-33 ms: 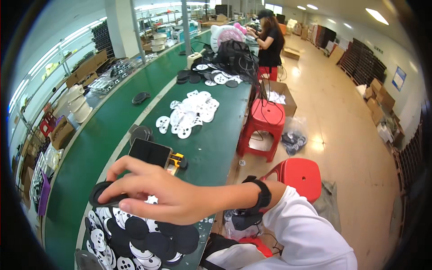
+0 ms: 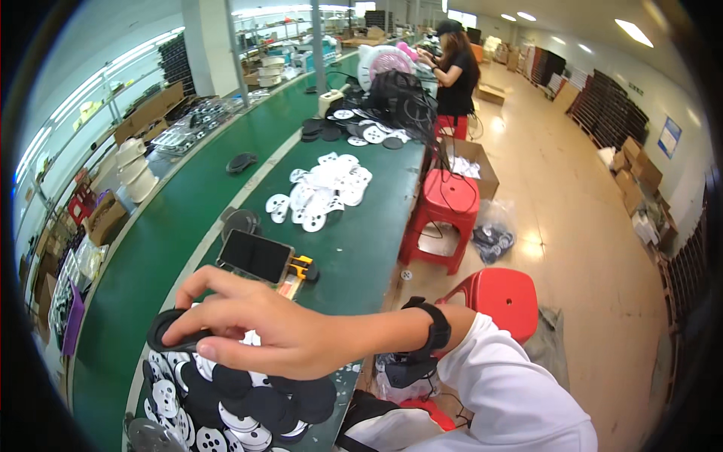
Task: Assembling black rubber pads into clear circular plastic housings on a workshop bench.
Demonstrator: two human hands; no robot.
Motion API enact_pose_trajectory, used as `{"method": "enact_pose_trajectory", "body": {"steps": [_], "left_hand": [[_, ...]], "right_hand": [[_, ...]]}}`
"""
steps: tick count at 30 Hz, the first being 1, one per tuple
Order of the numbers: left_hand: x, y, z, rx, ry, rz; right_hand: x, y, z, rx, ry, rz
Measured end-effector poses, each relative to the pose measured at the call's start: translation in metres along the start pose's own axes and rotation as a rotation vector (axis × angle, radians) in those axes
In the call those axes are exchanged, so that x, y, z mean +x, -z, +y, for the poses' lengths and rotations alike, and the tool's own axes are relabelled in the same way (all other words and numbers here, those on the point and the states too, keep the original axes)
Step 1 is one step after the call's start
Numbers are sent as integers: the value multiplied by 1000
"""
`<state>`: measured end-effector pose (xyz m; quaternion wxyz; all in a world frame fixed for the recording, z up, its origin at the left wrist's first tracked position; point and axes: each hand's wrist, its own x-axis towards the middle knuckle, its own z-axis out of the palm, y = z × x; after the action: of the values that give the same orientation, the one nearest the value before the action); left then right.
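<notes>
From the lower right my right hand (image 2: pixel 263 320), with a white sleeve and a black wrist strap, reaches across the green bench. Its fingers are closed on a black round disc with a raised rim (image 2: pixel 160 333). Below the hand lies a heap of flat black discs (image 2: pixel 269 407) mixed with white discs with dark holes (image 2: pixel 164 398). A clear round piece (image 2: pixel 151 435) sits at the heap's near left edge. Just beyond the hand rest a dark-screened phone (image 2: pixel 256 256) and a yellow-and-black tool (image 2: pixel 303 267). My left hand is out of view.
Farther along the bench (image 2: pixel 361 248) lies a white disc pile (image 2: pixel 327 188), then more discs beside a black bag (image 2: pixel 395 102) and a fan (image 2: pixel 384 60). Red stools (image 2: pixel 504 301) stand on the right. A co-worker (image 2: pixel 458 79) stands at the far end.
The whole view has shifted very slightly, with the bench and piles a little lower and to the right. My right hand keeps hold of the black disc.
</notes>
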<state>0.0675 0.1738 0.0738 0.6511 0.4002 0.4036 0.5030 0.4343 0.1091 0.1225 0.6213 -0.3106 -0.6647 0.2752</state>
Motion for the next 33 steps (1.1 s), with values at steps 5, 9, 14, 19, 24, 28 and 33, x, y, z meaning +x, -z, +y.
{"method": "enact_pose_trajectory", "body": {"steps": [5,9,14,19,24,28,33], "left_hand": [[-5,-12,-17,56,-46,-40],[-6,-10,-27,-221,-98,-147],[-10,-2,-26,-208,-91,-137],[-12,9,-21,-161,-136,-167],[-6,15,-29,-83,-274,-272],[-4,15,-36,-104,-346,-219],[-7,14,-43,-125,-475,-142]], "right_hand": [[18,-51,36,138,-63,-176],[23,-97,66,531,-436,-236],[29,-144,82,565,-371,-393],[40,-165,84,122,-191,-461],[44,-180,87,-142,4,-366],[45,-185,94,-228,92,-417],[44,-189,103,-207,136,-474]]}}
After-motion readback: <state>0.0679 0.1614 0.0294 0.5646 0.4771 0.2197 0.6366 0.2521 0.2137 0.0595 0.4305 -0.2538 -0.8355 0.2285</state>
